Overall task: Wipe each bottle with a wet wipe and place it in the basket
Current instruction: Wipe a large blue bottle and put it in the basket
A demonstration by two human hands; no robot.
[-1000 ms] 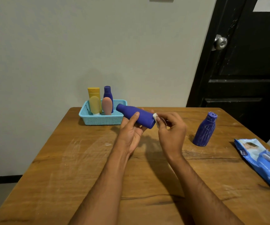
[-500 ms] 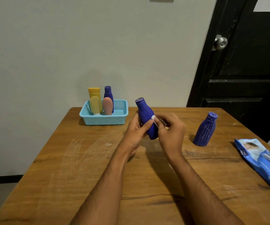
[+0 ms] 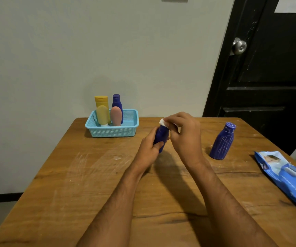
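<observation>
We grip a dark blue bottle point(image 3: 161, 138) in our left hand point(image 3: 148, 151), fingers curled around its lower body and thumb pressed on the near side, holding it roughly upright above the wooden table point(image 3: 93, 184), near the middle. It is a smooth, rounded plastic bottle, matte and deep blue, and our hands cover most of it. Our right hand point(image 3: 184, 138) closes over its top, pinching a small wad of white wet wipe point(image 3: 162, 121) against the cap (only a corner of the wipe peeks out past the fingertips).

A second blue bottle point(image 3: 222, 141) stands on the table to our right, well apart from the hands; pale scribbled lines mark its sides and cap. Further right, at the table's edge, lies a blue pack of wipes point(image 3: 286, 177).

At the back left of the table, against the wall, sits a light blue mesh basket point(image 3: 113, 131). Four containers stand in it at the left end: a yellow bottle point(image 3: 100, 102) and a purple bottle point(image 3: 116, 104) behind, a pale yellow tube point(image 3: 103, 115) and a pink tube point(image 3: 116, 116) in front, caps down.
</observation>
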